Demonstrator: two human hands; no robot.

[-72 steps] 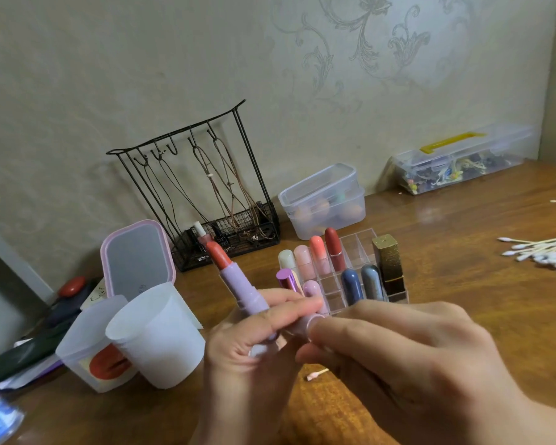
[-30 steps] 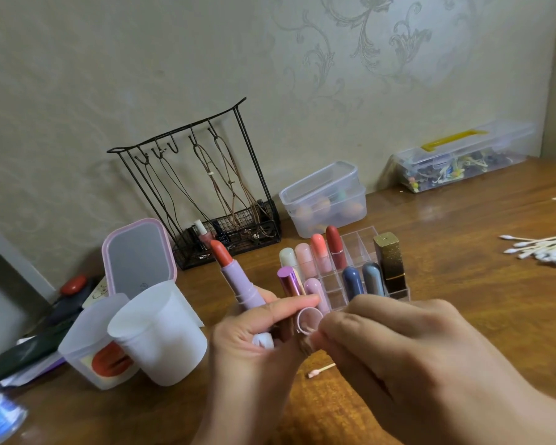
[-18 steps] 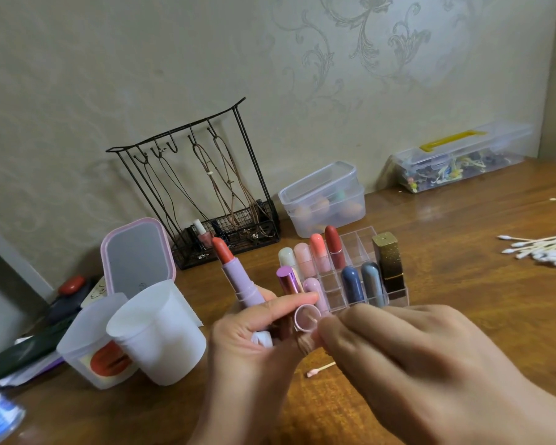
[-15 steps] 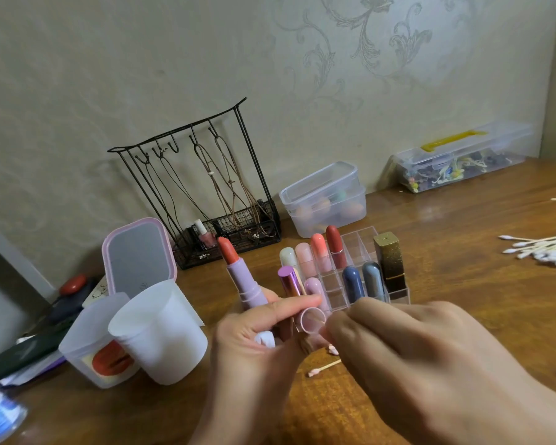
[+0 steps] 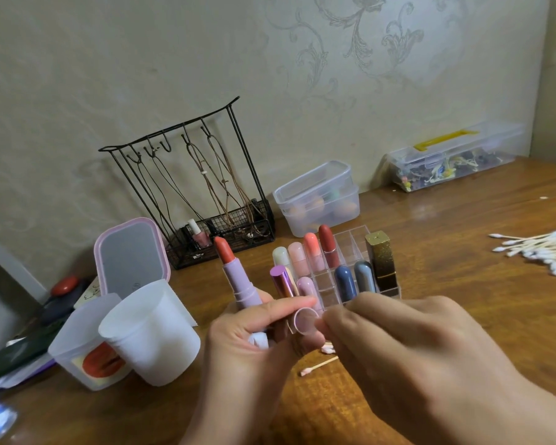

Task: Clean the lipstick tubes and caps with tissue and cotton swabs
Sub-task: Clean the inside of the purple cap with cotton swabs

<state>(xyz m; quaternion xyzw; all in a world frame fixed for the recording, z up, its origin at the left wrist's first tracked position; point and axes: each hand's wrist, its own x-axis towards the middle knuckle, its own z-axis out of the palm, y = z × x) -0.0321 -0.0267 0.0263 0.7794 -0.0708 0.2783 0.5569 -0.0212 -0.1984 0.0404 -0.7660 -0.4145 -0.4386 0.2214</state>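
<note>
Left hand: I see it wrapped around a lilac lipstick tube, orange-red bullet up and tilted left; thumb and forefinger also pinch a pale pink cap, open end facing the camera.
Right hand: fingertips bunched at the cap's rim. I take it to be pinching a cotton swab, whose pink-stained tip shows just below the fingers; the shaft is hidden, so I cannot tell for certain.
Used swab: lies on the wooden table below the hands, tip stained pink.
Organizer: clear, gridded, just behind the hands; holds capped tubes in white, pink, coral, red, blue-grey, plus a gold-black square tube. Front row partly hidden by my fingers.
Clean swabs: loose pile at right, cut off by the frame edge.
Writing: none legible. A small round mark on the pink-framed mirror is too small to read. The frosted container shows an orange-red shape, half hidden by the white cup.
Hard to make out: blurred blue item at bottom-left corner; dark things at far left; contents of the lidded clear boxes at the wall.
Tissue: I cannot pick one out.
</note>
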